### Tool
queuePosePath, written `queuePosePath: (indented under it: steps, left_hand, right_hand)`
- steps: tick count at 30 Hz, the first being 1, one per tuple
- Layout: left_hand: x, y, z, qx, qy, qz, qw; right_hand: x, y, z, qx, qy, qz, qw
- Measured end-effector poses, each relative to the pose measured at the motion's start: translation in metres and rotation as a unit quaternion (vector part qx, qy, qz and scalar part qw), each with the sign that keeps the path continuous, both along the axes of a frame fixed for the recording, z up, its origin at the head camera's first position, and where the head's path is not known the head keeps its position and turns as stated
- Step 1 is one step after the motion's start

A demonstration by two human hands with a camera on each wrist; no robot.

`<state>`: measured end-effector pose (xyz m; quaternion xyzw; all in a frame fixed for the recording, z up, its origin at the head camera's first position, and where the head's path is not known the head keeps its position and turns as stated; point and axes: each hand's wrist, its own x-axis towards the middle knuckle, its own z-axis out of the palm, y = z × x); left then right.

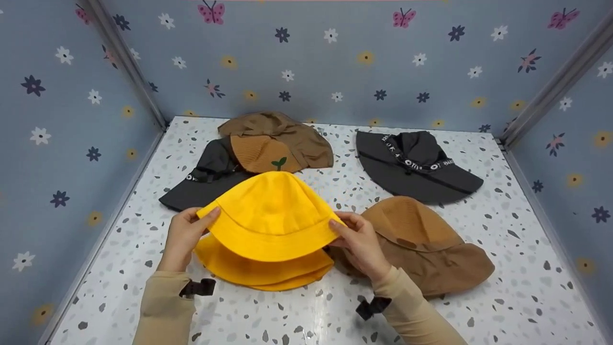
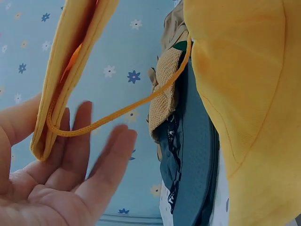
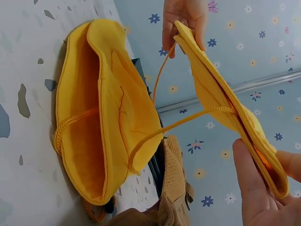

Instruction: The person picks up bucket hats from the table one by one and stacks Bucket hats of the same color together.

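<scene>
My left hand (image 1: 184, 235) and right hand (image 1: 361, 242) pinch the two ends of a yellow bucket hat's (image 1: 273, 211) brim, thumbs on the near side. The hat is folded flat, crown up, raised over a second yellow bucket hat (image 1: 258, 275) that lies on the table. A green sprout shape (image 1: 279, 163) shows right above the raised crown. From the raised brim a yellow cord (image 2: 117, 113) hangs slack past the left fingers. In the right wrist view, the lower hat (image 3: 113, 108) gapes open and has a cord (image 3: 77, 120) across its opening.
Beside my right hand lies a brown hat with a tan crown (image 1: 412, 220). A black hat with a lettered band (image 1: 416, 167) is behind it. At back left, a black hat (image 1: 206, 177) overlaps a brown and tan hat (image 1: 306, 143). Flowered panels (image 1: 311, 62) enclose the speckled table (image 1: 517, 287).
</scene>
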<state>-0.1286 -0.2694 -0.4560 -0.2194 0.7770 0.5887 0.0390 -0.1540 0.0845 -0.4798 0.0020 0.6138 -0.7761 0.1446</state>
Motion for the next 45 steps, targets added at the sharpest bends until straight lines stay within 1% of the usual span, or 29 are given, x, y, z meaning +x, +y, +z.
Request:
queuePosePath:
  steps: [3,7,9,12,14,16,19,22,24,28,29,32,35,36,40,42,45]
  left_hand:
    - [0.001,-0.003,-0.001,0.010,-0.003,0.001,0.9999]
    - [0.001,-0.006,-0.003,-0.001,-0.011,-0.017,0.9998]
    - [0.002,-0.007,-0.005,-0.012,-0.011,-0.037,0.9992]
    - [0.002,-0.008,-0.007,-0.034,-0.014,-0.071,0.9968]
    - [0.003,-0.009,-0.009,-0.055,-0.021,-0.095,0.9937]
    - [0.003,-0.010,-0.011,-0.074,-0.031,-0.113,0.9904]
    - [0.004,-0.011,-0.014,-0.092,-0.043,-0.127,0.9866]
    - [0.004,-0.013,-0.017,-0.111,-0.046,-0.140,0.9829]
    - [0.004,-0.014,-0.018,-0.134,-0.041,-0.151,0.9786]
    - [0.003,-0.014,-0.020,-0.177,-0.027,-0.177,0.9678]
    - [0.003,-0.014,-0.021,-0.182,-0.027,-0.183,0.9659]
    - [0.001,-0.011,-0.023,-0.186,-0.036,-0.195,0.9623]
    - [0.000,-0.007,-0.026,-0.189,-0.050,-0.197,0.9606]
    - [0.000,-0.005,-0.027,-0.189,-0.055,-0.195,0.9608]
    - [0.000,-0.001,-0.033,-0.185,-0.071,-0.180,0.9636]
    - [0.001,0.002,-0.035,-0.188,-0.077,-0.171,0.9640]
    - [0.000,0.004,-0.039,-0.200,-0.084,-0.163,0.9625]
  right_hand:
    - [-0.001,0.000,-0.006,0.001,0.013,0.006,1.000]
    - [-0.002,0.000,-0.012,0.023,0.029,0.017,0.999]
    - [-0.003,0.001,-0.015,0.051,0.048,0.021,0.997]
    - [-0.003,0.001,-0.019,0.105,0.094,0.027,0.990]
    - [-0.001,0.001,-0.021,0.137,0.128,0.032,0.982]
    - [0.000,0.001,-0.024,0.163,0.159,0.037,0.973]
    - [0.003,-0.001,-0.027,0.207,0.196,0.044,0.958]
    - [0.005,-0.002,-0.029,0.252,0.224,0.052,0.940]
    - [0.007,-0.003,-0.029,0.273,0.236,0.057,0.931]
    - [0.009,-0.005,-0.031,0.299,0.241,0.080,0.920]
    - [0.009,-0.006,-0.032,0.306,0.241,0.086,0.917]
    - [0.009,-0.008,-0.035,0.329,0.253,0.105,0.904]
    - [0.009,-0.010,-0.038,0.356,0.275,0.117,0.885]
    - [0.009,-0.011,-0.039,0.367,0.282,0.121,0.878]
    - [0.009,-0.014,-0.040,0.409,0.290,0.133,0.855]
    - [0.009,-0.016,-0.040,0.427,0.290,0.140,0.845]
    - [0.009,-0.017,-0.040,0.445,0.296,0.150,0.832]
